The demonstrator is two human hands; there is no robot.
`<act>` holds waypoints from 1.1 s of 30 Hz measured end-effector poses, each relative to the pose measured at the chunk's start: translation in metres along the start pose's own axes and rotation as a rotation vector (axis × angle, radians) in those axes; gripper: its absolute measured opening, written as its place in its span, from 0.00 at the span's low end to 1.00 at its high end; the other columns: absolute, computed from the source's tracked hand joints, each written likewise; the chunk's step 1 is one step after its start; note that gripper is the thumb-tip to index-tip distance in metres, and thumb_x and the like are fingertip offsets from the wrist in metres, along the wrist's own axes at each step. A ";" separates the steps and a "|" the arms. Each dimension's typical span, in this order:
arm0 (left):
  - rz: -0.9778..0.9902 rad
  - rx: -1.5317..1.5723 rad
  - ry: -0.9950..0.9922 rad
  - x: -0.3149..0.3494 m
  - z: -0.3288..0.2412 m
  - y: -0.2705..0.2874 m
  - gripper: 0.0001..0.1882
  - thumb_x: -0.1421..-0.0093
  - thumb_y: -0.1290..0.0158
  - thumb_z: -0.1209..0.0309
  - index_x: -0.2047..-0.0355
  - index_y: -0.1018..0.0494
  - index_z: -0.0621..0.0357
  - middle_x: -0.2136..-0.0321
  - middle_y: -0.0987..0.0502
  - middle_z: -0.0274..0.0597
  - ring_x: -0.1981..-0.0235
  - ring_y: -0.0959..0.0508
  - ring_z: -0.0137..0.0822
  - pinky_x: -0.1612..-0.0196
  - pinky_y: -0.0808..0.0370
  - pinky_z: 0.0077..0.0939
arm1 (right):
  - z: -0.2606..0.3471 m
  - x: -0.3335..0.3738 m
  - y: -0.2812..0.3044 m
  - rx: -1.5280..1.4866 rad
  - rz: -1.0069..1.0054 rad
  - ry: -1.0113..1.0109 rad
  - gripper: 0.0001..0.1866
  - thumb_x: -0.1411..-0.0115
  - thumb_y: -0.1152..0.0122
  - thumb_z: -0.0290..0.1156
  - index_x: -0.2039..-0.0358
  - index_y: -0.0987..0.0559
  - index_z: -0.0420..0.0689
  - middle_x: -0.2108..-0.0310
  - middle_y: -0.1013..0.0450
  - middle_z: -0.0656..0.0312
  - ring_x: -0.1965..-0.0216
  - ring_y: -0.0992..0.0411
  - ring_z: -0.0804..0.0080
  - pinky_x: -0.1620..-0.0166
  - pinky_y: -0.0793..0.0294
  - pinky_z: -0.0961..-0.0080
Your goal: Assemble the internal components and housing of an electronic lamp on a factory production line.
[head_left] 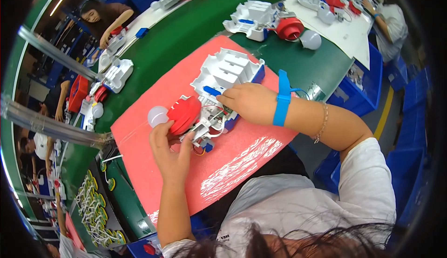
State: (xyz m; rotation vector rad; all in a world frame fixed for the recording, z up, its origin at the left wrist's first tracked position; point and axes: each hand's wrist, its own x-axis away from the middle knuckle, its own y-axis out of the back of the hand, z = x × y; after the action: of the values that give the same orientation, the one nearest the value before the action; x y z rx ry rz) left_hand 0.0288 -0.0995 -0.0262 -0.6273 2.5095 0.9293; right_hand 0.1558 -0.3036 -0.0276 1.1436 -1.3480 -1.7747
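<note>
An opened white plastic housing (pixel 228 67) with a blue edge lies tilted on the pink mat (pixel 242 169) in front of me. Wires and small inner parts (pixel 212 120) show at its near end, beside a round red part (pixel 185 114) with a white dome (pixel 158 116). My left hand (pixel 172 158) grips the red part from the near side, thumb and fingers on its rim. Bent over the housing's middle, next to a blue strip (pixel 212 90), my right hand (pixel 251 102) has its fingers pressed together. Whatever is under those fingertips is hidden. A blue strap (pixel 282 99) circles my right wrist.
Similar housings with red parts (pixel 289 28) stand on the green bench (pixel 160 48) ahead and at left. Wired round pieces (pixel 95 209) fill a dark tray at lower left. Metal posts (pixel 56 120) rise at left; blue bins (pixel 361 85) are at right. Other people work nearby.
</note>
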 end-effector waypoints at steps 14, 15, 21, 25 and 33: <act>0.019 -0.006 0.008 0.003 -0.001 0.005 0.24 0.54 0.39 0.75 0.55 0.34 0.62 0.58 0.37 0.46 0.62 0.28 0.36 0.65 0.25 0.24 | 0.004 -0.001 -0.009 0.116 0.050 0.048 0.15 0.50 0.48 0.28 0.60 0.25 0.42 0.65 0.32 0.62 0.62 0.32 0.68 0.61 0.30 0.73; 0.013 -0.004 0.015 0.004 0.000 0.005 0.24 0.54 0.39 0.75 0.55 0.34 0.62 0.58 0.37 0.46 0.62 0.28 0.36 0.65 0.25 0.24 | 0.005 -0.003 -0.008 0.102 0.085 0.036 0.14 0.50 0.48 0.28 0.62 0.25 0.42 0.66 0.32 0.61 0.62 0.32 0.68 0.62 0.30 0.72; 0.013 -0.015 0.011 0.004 0.002 0.005 0.24 0.55 0.38 0.75 0.57 0.33 0.62 0.58 0.37 0.46 0.61 0.29 0.36 0.66 0.25 0.24 | 0.009 -0.015 0.000 -0.021 0.123 -0.017 0.10 0.51 0.47 0.27 0.67 0.26 0.37 0.71 0.32 0.57 0.68 0.30 0.63 0.69 0.27 0.69; 0.004 -0.006 -0.002 0.005 0.001 0.006 0.23 0.55 0.38 0.75 0.58 0.32 0.62 0.58 0.37 0.46 0.61 0.29 0.37 0.67 0.25 0.24 | 0.009 -0.017 -0.004 -0.051 0.100 0.068 0.09 0.51 0.47 0.26 0.69 0.28 0.36 0.71 0.32 0.52 0.71 0.28 0.58 0.72 0.27 0.66; -0.008 0.010 -0.014 0.005 0.004 0.002 0.23 0.55 0.38 0.74 0.58 0.32 0.60 0.58 0.36 0.46 0.60 0.30 0.38 0.65 0.25 0.24 | 0.005 -0.019 -0.002 -0.110 0.198 -0.040 0.10 0.49 0.48 0.26 0.66 0.28 0.35 0.69 0.31 0.52 0.67 0.28 0.58 0.68 0.27 0.65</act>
State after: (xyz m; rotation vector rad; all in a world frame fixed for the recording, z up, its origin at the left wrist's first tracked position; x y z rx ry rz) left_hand 0.0244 -0.0963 -0.0301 -0.6253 2.4958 0.9147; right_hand 0.1596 -0.2847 -0.0241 0.8879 -1.3206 -1.7130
